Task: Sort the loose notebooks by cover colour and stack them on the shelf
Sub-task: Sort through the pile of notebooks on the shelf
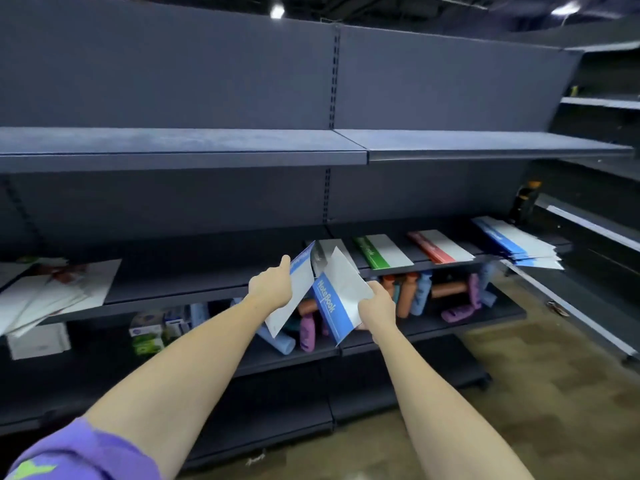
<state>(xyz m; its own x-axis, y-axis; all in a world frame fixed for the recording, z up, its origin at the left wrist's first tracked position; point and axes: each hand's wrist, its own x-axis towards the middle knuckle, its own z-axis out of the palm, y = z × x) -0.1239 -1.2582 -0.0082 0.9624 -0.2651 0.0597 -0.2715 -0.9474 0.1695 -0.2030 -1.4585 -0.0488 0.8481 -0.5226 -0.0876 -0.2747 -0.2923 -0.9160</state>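
A blue notebook [334, 299] is gripped by the right hand [375, 306], another [294, 289] by the left hand [272, 289]; both should be squared onto the blue stack [516, 245] at two o'clock.

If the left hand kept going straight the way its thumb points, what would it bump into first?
Probably the dark back panel behind the notebook shelf. The left hand, holding a blue notebook, points up and away over bare shelf; depth is unclear.
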